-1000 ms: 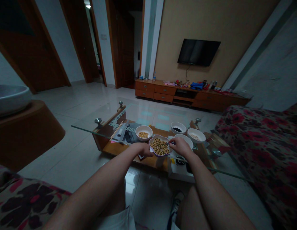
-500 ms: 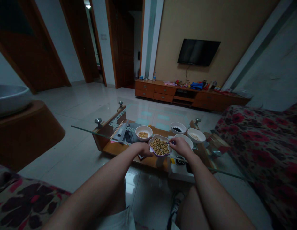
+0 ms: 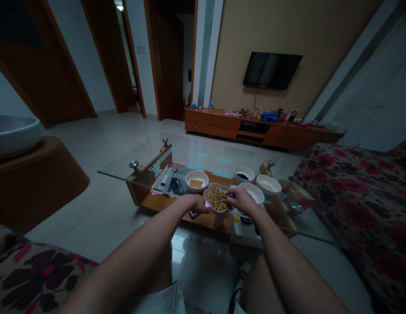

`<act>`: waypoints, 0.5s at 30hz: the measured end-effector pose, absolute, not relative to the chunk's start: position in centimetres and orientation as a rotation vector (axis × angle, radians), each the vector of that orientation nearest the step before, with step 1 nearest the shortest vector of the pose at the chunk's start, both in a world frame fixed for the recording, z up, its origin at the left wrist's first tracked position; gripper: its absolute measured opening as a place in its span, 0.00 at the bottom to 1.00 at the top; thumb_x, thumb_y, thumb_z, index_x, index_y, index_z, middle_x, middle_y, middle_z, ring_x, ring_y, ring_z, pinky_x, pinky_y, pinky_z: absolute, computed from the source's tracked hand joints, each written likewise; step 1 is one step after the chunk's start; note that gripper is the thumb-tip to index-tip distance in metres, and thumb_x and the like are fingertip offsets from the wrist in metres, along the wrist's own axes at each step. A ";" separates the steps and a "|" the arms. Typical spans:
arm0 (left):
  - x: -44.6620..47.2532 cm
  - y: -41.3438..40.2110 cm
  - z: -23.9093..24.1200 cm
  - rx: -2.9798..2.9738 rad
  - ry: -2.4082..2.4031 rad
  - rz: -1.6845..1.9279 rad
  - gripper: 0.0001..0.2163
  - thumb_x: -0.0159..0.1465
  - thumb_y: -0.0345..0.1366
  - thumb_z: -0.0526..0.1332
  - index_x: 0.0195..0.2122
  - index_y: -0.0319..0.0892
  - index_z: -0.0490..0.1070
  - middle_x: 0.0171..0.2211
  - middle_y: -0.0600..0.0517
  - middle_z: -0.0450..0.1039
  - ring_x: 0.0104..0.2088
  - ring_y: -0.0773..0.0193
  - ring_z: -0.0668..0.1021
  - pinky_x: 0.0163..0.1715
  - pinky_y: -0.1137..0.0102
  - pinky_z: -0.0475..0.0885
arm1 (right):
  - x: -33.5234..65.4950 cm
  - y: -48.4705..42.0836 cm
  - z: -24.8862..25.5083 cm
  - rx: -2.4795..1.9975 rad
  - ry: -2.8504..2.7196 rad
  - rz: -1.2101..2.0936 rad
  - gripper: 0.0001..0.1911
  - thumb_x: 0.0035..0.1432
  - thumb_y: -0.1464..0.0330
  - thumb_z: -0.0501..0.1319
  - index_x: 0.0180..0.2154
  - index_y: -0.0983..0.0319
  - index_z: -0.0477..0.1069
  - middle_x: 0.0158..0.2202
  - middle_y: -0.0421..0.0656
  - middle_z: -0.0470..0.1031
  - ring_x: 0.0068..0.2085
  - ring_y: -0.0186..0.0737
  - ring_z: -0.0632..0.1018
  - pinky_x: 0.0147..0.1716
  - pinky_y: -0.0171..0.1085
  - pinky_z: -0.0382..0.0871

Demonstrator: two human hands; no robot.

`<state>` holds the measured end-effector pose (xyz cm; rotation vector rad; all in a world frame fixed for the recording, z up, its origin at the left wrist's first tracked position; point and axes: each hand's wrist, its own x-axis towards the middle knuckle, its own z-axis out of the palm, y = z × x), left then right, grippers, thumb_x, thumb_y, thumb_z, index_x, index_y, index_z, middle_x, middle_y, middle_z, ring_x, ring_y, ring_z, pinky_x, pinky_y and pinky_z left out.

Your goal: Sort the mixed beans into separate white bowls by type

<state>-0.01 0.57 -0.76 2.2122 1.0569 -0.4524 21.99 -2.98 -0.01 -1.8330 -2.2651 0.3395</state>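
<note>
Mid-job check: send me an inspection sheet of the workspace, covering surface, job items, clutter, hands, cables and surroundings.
Surface: glass tabletop, wooden shelf beneath.
Job items: scalloped bowl with yellow and dark bean-like pieces; yellow-piece bowl; black-piece bowl; pale-piece bowl; fourth bowl, partly hidden.
Clutter: thin sticks at the table's left; white box below the glass.
Hands: left hand grips the scalloped bowl; right hand holds a slim utensil in it, kind unclear.
Cables: one cable under the television; none seen on the tabletop.
Surroundings: low cabinet bearing odds and ends; floral-covered seat to the right.
</note>
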 end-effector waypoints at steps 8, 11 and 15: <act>0.0 0.6 -0.7 2.236 1.057 -0.456 0.16 0.58 0.43 0.57 0.44 0.42 0.72 0.34 0.49 0.76 0.27 0.63 0.75 0.27 0.72 0.70 | 21.3 -3.3 0.6 -1.887 -2.248 0.352 0.14 0.54 0.65 0.56 0.39 0.58 0.78 0.36 0.44 0.79 0.35 0.38 0.76 0.30 0.31 0.62; 0.0 0.6 -0.7 2.235 1.053 -0.475 0.16 0.58 0.44 0.56 0.43 0.42 0.73 0.34 0.49 0.76 0.26 0.64 0.75 0.25 0.72 0.69 | 21.2 -3.3 0.6 -1.892 -2.268 0.324 0.13 0.54 0.65 0.57 0.38 0.58 0.78 0.34 0.44 0.80 0.34 0.38 0.76 0.28 0.31 0.61; 0.1 0.6 -0.7 2.247 1.077 -0.481 0.16 0.57 0.44 0.57 0.41 0.41 0.73 0.34 0.49 0.76 0.27 0.64 0.74 0.25 0.72 0.69 | 21.2 -3.3 0.4 -1.881 -2.293 0.289 0.12 0.54 0.66 0.57 0.36 0.57 0.79 0.33 0.43 0.79 0.32 0.37 0.76 0.27 0.31 0.59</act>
